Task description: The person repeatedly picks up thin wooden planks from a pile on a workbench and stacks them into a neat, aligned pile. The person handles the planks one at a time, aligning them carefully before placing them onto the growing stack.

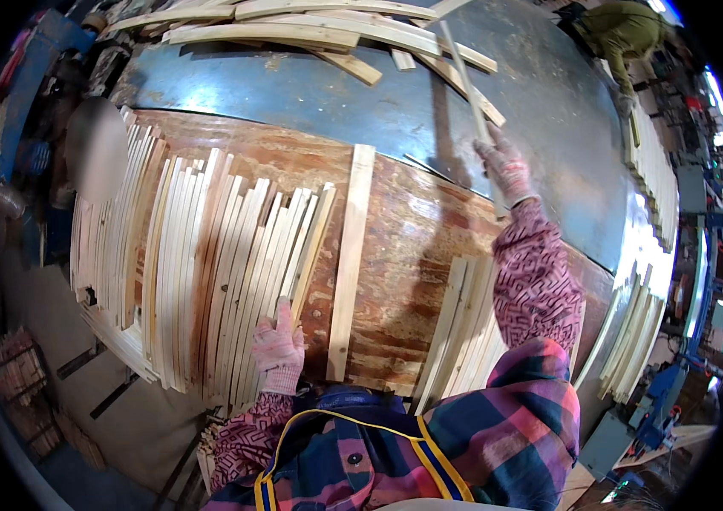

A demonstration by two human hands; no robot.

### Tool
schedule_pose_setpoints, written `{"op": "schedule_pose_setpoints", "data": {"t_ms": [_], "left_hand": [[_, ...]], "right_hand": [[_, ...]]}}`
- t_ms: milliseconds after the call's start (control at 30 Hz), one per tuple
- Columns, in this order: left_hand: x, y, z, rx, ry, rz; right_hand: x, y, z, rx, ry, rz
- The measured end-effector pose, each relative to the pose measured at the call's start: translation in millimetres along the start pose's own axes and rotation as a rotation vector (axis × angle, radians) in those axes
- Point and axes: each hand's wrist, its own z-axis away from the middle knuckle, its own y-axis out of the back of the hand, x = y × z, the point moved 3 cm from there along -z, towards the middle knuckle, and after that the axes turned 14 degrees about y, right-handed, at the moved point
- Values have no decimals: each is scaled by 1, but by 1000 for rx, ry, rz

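Wooden strip (468, 88) juts beyond the clasping right hand (506, 170); unclenched left hand (278, 347) touches slats (269, 247).

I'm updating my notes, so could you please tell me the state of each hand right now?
Left hand: on the strips; whether it grips one cannot be told.
Right hand: closed, holding a single strip.

Pale blurred patch (98, 152) at left, wood pile (293, 32) cut off at top, strips (462, 328) partly hidden behind plaid sleeve (510, 404)
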Motion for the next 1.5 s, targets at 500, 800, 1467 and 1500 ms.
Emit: {"op": "schedule_pose_setpoints", "data": {"t_ms": [500, 800, 1467, 1500], "left_hand": [[103, 74, -37, -515, -288, 1220], [-18, -28, 29, 346, -346, 527], [-200, 77, -134, -118, 204, 2], [-204, 76, -135, -82, 166, 36]], "right_hand": [[-128, -207, 298, -81, 242, 92], [-115, -248, 254, -158, -154, 435], [-195, -327, 336, 121, 35, -88], [-190, -333, 338, 164, 37, -4]]}}
